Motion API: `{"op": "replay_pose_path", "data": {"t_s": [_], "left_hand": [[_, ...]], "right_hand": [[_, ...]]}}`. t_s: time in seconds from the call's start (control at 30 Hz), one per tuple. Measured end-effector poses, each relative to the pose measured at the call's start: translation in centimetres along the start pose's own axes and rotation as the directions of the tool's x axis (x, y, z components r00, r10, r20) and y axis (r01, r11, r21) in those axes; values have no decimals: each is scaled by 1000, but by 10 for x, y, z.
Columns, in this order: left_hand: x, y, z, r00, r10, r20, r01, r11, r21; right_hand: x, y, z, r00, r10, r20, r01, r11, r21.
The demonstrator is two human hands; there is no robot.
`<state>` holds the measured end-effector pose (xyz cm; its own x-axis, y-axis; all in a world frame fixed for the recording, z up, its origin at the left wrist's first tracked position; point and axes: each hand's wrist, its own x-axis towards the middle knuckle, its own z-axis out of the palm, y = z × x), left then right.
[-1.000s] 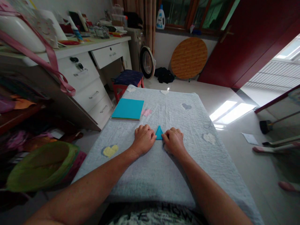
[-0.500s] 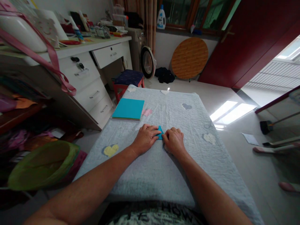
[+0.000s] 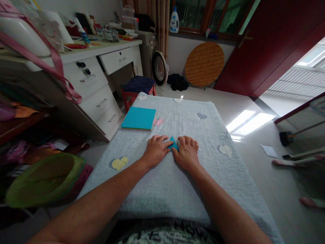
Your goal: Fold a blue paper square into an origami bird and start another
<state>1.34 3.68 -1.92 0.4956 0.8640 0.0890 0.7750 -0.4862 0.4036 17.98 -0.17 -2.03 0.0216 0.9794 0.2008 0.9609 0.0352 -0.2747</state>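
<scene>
A small piece of folded blue paper [image 3: 173, 143], triangular at its top, lies flat on the cloth-covered table between my hands. My left hand [image 3: 155, 150] holds it down from the left, thumb pressed onto its surface and fingers resting on the cloth; part of the paper is hidden under that thumb. My right hand [image 3: 186, 152] lies at the paper's right side, fingers stretched out and apart on the cloth, its thumb touching the lower right edge. Farther left is a stack of square blue paper [image 3: 138, 118], with lighter sheets showing along its front edge.
A pale grey cloth with heart patterns covers the table [image 3: 157, 189]. Beyond its far left corner stands a red stool [image 3: 139, 84]. A white desk with drawers [image 3: 87, 79] and a bin with a green liner [image 3: 43, 179] are on my left.
The right hand's fingers have uncurled and spread out on the cloth, its thumb shifting down to the paper's lower edge. My left hand stays on the paper, nearly unmoved.
</scene>
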Motion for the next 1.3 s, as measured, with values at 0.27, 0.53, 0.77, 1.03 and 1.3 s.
{"op": "replay_pose_path", "data": {"t_s": [0.27, 0.53, 0.77, 1.03, 1.3], "left_hand": [[-3, -2, -2, 999, -11, 35, 10, 1000, 24], [-4, -10, -8, 999, 48, -25, -51, 986, -161], [1, -11, -15, 975, -38, -217, -56, 908, -415], [5, -5, -8, 986, 22, -164, -68, 958, -278], [4, -1, -8, 989, 98, -114, -122, 966, -229]], "right_hand": [[-2, 17, 0, 999, 18, 31, -17, 1000, -9], [-2, 30, -5, 1000, 22, -14, -20, 995, 102], [9, 28, -13, 992, -40, -119, 90, 887, 453], [6, 24, -21, 979, -199, 41, 151, 849, 506], [5, 21, -22, 950, -298, 94, 231, 872, 432]]}}
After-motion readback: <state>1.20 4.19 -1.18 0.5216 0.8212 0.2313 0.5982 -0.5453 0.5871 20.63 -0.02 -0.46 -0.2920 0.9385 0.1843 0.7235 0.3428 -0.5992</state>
